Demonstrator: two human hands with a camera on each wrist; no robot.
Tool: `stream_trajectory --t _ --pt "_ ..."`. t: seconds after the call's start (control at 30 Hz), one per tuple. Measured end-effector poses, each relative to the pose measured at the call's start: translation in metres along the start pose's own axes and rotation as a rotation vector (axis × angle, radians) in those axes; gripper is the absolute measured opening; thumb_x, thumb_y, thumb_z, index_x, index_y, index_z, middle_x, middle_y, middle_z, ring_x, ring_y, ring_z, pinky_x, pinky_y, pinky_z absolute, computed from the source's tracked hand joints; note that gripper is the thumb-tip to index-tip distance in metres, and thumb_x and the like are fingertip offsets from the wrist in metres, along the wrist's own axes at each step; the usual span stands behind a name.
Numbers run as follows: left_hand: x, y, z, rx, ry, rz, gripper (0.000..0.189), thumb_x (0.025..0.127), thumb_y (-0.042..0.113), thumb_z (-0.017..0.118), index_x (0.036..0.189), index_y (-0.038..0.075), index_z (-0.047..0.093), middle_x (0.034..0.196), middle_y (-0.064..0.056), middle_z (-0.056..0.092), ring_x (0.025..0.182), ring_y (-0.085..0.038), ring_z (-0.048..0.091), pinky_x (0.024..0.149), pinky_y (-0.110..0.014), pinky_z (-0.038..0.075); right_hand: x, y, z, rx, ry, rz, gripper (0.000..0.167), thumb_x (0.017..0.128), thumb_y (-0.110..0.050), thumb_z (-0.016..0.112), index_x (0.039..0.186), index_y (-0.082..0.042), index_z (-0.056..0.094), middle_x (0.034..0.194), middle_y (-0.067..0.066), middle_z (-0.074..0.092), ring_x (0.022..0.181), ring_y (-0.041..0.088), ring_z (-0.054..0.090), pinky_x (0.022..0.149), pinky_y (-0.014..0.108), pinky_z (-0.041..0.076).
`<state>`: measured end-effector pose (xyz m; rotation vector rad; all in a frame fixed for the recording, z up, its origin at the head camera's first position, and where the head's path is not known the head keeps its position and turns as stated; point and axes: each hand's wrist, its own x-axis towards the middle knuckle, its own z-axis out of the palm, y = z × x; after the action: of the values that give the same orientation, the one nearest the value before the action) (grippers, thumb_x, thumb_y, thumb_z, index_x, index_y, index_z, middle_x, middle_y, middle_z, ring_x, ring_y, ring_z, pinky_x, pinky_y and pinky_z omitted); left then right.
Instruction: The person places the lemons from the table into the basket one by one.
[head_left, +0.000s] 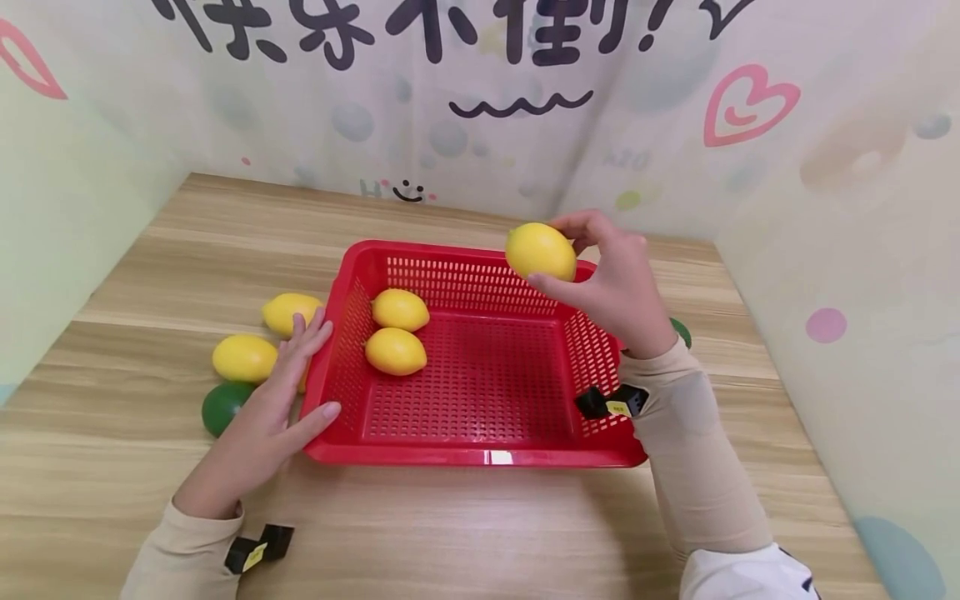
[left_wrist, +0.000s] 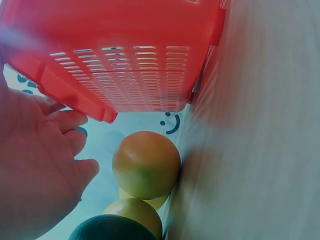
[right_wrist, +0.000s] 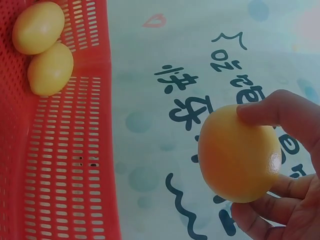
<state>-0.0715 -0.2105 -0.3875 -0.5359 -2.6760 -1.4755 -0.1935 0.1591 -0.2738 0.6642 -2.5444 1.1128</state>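
My right hand (head_left: 618, 279) pinches a yellow lemon (head_left: 540, 251) between thumb and fingers, up over the back right part of a red plastic basket (head_left: 480, 456). The right wrist view shows the same lemon (right_wrist: 240, 155) held beside the basket's slotted wall (right_wrist: 65, 175). Two more lemons (head_left: 395, 351) lie inside the basket along its left side. With fingers spread and fairly straight, my left hand (head_left: 273, 400) rests on the basket's left rim. In the left wrist view that hand (left_wrist: 42, 155) touches the rim from outside.
Left of the basket, yellow lemons (head_left: 244, 358) and a dark green fruit (head_left: 224, 407) lie on the wooden table (head_left: 480, 533). Another green thing (head_left: 681, 332) shows partly behind my right wrist. A printed wall sheet (head_left: 480, 150) rises behind the table.
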Motion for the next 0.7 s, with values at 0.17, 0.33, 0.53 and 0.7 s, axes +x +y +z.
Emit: stream_trajectory --t 0.17,0.33,0.53,0.7 --pt "0.001 0.0 0.0 0.006 -0.002 -0.001 0.088 0.096 0.013 0.067 0.167 0.027 0.016 0.173 0.004 0.007 0.159 -0.023 -0.004 0.1 -0.082 0.032 0.002 -0.002 0.005 -0.015 -0.018 0.008 0.055 0.078 -0.023 0.09 0.124 -0.005 0.066 0.111 0.006 0.071 0.095 0.018 0.059 0.094 0.05 0.025" --pt "0.002 -0.003 0.001 0.004 0.003 0.023 0.089 0.095 0.01 0.068 0.167 0.026 0.016 0.173 0.004 0.007 0.159 -0.022 -0.004 0.101 -0.082 0.03 0.004 -0.001 0.009 -0.004 -0.025 0.024 0.056 0.078 -0.023 0.091 0.125 -0.006 0.066 0.113 0.005 0.071 0.095 0.019 0.057 0.092 0.047 0.025" --pt "0.001 -0.003 0.001 0.003 -0.007 0.031 0.092 0.095 0.01 0.069 0.167 0.025 0.014 0.173 0.004 0.006 0.158 -0.02 -0.005 0.1 -0.078 0.036 0.004 0.0 0.016 0.004 -0.041 0.017 0.055 0.077 -0.021 0.091 0.123 -0.005 0.066 0.112 0.005 0.072 0.094 0.019 0.058 0.091 0.045 0.033" --pt "0.001 -0.002 0.0 0.004 -0.017 0.023 0.092 0.096 0.011 0.068 0.167 0.026 0.013 0.173 0.004 0.005 0.158 -0.021 -0.005 0.098 -0.076 0.039 0.003 -0.001 0.026 0.003 -0.084 -0.01 0.056 0.077 -0.022 0.092 0.123 -0.004 0.066 0.114 0.006 0.072 0.094 0.02 0.062 0.09 0.045 0.036"
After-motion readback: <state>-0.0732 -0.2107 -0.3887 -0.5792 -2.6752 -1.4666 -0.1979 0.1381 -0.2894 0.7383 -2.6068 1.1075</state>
